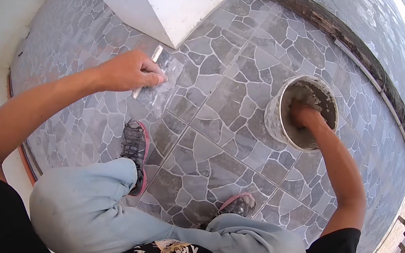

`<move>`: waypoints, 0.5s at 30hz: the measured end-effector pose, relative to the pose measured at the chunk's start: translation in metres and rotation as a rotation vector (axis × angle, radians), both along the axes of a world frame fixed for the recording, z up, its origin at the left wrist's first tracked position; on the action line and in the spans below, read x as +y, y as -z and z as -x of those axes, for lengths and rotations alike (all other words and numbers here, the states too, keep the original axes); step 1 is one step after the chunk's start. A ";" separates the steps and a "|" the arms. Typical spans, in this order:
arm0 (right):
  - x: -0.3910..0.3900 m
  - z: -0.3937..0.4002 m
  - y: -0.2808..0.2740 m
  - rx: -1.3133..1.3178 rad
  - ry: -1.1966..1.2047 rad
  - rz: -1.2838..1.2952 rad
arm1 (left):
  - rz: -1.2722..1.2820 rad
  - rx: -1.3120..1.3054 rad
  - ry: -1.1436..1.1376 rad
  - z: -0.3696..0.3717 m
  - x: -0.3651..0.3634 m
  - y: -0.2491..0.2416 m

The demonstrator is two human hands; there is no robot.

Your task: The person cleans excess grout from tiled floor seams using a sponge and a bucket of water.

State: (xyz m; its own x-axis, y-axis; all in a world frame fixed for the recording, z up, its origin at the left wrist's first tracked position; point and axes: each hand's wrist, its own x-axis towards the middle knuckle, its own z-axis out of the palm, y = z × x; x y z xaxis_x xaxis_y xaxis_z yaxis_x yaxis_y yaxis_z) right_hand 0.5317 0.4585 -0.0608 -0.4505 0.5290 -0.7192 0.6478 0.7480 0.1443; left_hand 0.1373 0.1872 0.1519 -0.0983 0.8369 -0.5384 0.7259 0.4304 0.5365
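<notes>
Left hand (129,71): closed on 1 flat metal trowel (158,84), blade smeared grey, held over the tiled floor (223,124) | Right hand (302,115): sunk in 1 bucket (273,117) of grey mortar, grip cannot be told | Advice: keep blade level, scoop small.

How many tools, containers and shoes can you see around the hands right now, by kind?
Flat metal trowel, held by the left hand: 1
Mortar-smeared bucket, with the right hand inside: 1
Shoes, left and right, on the stone-pattern tile floor: 2
Total: 4
</notes>
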 end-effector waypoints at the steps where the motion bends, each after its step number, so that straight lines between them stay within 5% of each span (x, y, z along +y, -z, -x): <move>1: -0.002 0.001 0.003 -0.015 0.055 0.018 | -0.054 -0.085 -0.045 0.014 -0.030 0.013; 4: 0.029 -0.058 0.083 0.157 -0.119 -0.038 | -0.067 -0.359 -0.232 0.031 -0.112 0.080; 6: 0.011 -0.047 0.000 0.507 0.058 0.119 | -0.061 -0.535 -0.372 0.029 -0.153 0.134; 8: -0.013 -0.008 -0.088 0.422 0.613 0.248 | -0.036 -0.529 -0.405 0.019 -0.176 0.160; 9: -0.006 -0.014 -0.091 0.408 0.612 0.242 | -0.036 -0.544 -0.407 0.016 -0.187 0.177; 11: 0.008 -0.049 -0.100 0.741 1.194 0.554 | -0.159 -0.615 -0.329 0.016 -0.198 0.209; 15: -0.017 -0.042 -0.124 0.689 1.377 0.193 | -0.220 -0.665 -0.298 0.029 -0.183 0.243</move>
State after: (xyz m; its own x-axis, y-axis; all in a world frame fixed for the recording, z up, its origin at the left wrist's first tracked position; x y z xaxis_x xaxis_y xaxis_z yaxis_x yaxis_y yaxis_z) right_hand 0.5734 0.4415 0.0630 0.0279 0.7250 -0.6882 0.7249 -0.4888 -0.4855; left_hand 0.1088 0.0040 -0.0915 -0.0497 0.9206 -0.3873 0.0895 0.3903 0.9163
